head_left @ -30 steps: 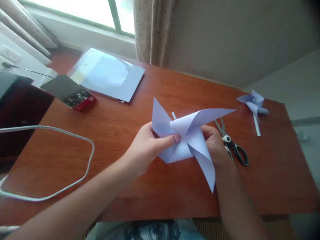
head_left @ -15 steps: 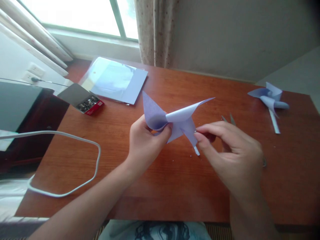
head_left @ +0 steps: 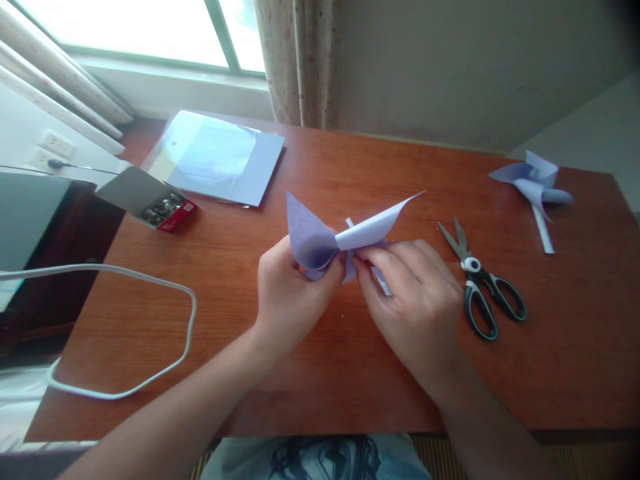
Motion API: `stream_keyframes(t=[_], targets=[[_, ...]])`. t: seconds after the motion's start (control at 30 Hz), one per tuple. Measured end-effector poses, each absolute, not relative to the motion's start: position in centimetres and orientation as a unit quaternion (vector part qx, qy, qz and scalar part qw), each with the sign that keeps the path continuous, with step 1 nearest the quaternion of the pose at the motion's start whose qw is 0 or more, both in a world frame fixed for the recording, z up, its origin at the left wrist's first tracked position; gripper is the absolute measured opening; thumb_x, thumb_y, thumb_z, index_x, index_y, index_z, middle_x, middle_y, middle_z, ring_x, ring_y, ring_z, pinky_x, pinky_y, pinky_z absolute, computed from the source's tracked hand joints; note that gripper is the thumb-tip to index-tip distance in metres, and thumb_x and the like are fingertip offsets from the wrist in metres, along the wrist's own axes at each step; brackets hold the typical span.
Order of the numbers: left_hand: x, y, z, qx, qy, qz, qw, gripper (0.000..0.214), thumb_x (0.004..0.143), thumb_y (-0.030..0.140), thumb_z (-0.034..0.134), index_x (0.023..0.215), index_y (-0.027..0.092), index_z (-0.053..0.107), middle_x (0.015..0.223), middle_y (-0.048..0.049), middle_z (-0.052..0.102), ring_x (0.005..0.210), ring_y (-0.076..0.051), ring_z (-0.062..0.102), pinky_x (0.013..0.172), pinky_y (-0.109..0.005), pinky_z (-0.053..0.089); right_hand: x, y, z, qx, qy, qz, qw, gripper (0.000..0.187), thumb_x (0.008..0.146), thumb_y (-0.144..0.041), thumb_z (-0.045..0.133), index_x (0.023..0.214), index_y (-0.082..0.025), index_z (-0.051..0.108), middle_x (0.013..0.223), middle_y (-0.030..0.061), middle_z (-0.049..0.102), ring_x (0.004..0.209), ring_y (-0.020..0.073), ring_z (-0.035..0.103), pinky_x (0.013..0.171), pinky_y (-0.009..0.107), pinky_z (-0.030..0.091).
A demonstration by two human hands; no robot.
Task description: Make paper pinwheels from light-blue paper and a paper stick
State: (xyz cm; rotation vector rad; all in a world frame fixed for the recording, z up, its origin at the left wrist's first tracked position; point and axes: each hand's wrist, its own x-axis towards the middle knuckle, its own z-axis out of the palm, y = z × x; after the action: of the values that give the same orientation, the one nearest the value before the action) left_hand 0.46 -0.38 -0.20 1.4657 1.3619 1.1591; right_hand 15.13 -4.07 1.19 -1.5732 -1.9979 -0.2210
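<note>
The right hand (head_left: 415,287) has come to the middle of the pale lilac paper pinwheel (head_left: 367,231), pinching there (anything small between the fingertips is hidden), so both hands now work together; the left hand (head_left: 290,287) grips it above the brown wooden table (head_left: 310,397). Black-handled steel scissors (head_left: 473,266) lie nearby, unobstructing.

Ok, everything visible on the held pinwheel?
The pinwheel is pale lilac, paper by its look, blades curled inward; one points up left, another up right. Bits of a white stick show. It's held over the table: left hand gripping one side, right hand pinching near the middle. Its centre is hidden.
</note>
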Motion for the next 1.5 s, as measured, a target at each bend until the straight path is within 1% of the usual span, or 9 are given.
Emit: stream_keyframes(t=[0.23,0.33,0.53,1.03,1.13,1.2,1.33,1.43,1.5], targets=[[0.4,-0.5,-0.5,0.588,0.525,0.463,0.404,0.006,0.076,0.016,0.076,0.081,0.017,0.074,0.076,0.0009,0.073,0.067,-0.013,0.066,0.063,-0.022,0.051,15.0,-4.1,1.0,-0.592,-0.746,-0.094,0.292,0.005,0.094,-0.02,0.068,0.091,-0.019,0.072,0.086,0.0063,0.075,0.075,0.0202,0.063,0.073,0.033,0.047],[0.4,-0.5,-0.6,0.59,0.519,0.461,0.412,0.01,0.077,0.015,0.075,0.087,0.017,0.075,0.081,0.0006,0.075,0.069,-0.014,0.068,0.066,-0.022,0.053,15.1,-4.1,0.9,-0.592,-0.741,-0.097,0.302,0.005,0.094,-0.021,0.068,0.091,-0.019,0.072,0.087,0.0068,0.075,0.075,0.0198,0.063,0.072,0.033,0.046],[0.5,-0.2,-0.5,0.559,0.505,0.452,0.478,0.015,0.078,0.017,0.076,0.093,0.017,0.076,0.086,-0.0012,0.078,0.076,-0.017,0.071,0.07,-0.024,0.056,15.5,-4.1,0.7,-0.585,-0.749,-0.072,0.305,0.01,0.094,-0.018,0.066,0.101,-0.021,0.073,0.089,0.0061,0.076,0.078,0.0212,0.063,0.073,0.035,0.047],[0.3,0.3,0.1,0.508,0.485,0.431,0.567,0.017,0.076,0.021,0.08,0.092,0.015,0.075,0.087,-0.0034,0.079,0.081,-0.02,0.072,0.074,-0.027,0.057,15.3,-4.0,0.5,-0.593,-0.742,-0.07,0.305,0.008,0.094,-0.017,0.066,0.096,-0.02,0.072,0.088,0.0062,0.076,0.078,0.0214,0.063,0.072,0.036,0.048],[0.3,0.3,-0.2,0.489,0.493,0.44,0.57,0.02,0.073,0.021,0.082,0.091,0.015,0.075,0.088,-0.0037,0.078,0.081,-0.02,0.071,0.074,-0.027,0.056,15.5,-4.2,1.3,-0.583,-0.741,-0.062,0.329,0.008,0.092,-0.015,0.067,0.096,-0.02,0.072,0.087,0.006,0.076,0.078,0.021,0.065,0.074,0.035,0.05],[0.1,0.3,-0.4,0.467,0.49,0.444,0.587,0.026,0.072,0.024,0.085,0.094,0.016,0.075,0.089,-0.0043,0.078,0.082,-0.02,0.071,0.075,-0.027,0.056,16.4,-4.1,1.9,-0.586,-0.719,-0.048,0.37,0.009,0.091,-0.015,0.068,0.094,-0.022,0.072,0.088,0.0054,0.076,0.078,0.0204,0.066,0.075,0.035,0.051],[-0.3,0.7,-0.3,0.385,0.464,0.435,0.669,0.037,0.068,0.025,0.089,0.101,0.017,0.073,0.092,-0.0044,0.077,0.08,-0.019,0.07,0.071,-0.026,0.055,20.2,-3.1,1.7,-0.659,-0.584,0.047,0.472,0.008,0.091,-0.022,0.067,0.09,-0.022,0.074,0.085,0.0043,0.075,0.075,0.0186,0.067,0.065,0.032,0.05],[-0.4,0.9,0.3,0.301,0.42,0.396,0.759,0.039,0.069,0.023,0.088,0.104,0.018,0.072,0.082,-0.0022,0.075,0.065,-0.015,0.067,0.062,-0.024,0.053,21.7,-2.3,0.3,-0.637,-0.514,0.254,0.514,0.013,0.091,-0.03,0.067,0.093,-0.021,0.076,0.083,0.0035,0.075,0.076,0.018,0.07,0.065,0.029,0.054],[-0.3,0.8,0.6,0.263,0.392,0.369,0.8,0.035,0.07,0.023,0.087,0.102,0.016,0.072,0.074,-0.0015,0.073,0.059,-0.014,0.064,0.057,-0.023,0.051,21.1,-2.1,-0.5,-0.586,-0.497,0.369,0.524,0.015,0.089,-0.034,0.071,0.097,-0.022,0.076,0.088,0.0037,0.075,0.079,0.0182,0.07,0.067,0.029,0.056]])
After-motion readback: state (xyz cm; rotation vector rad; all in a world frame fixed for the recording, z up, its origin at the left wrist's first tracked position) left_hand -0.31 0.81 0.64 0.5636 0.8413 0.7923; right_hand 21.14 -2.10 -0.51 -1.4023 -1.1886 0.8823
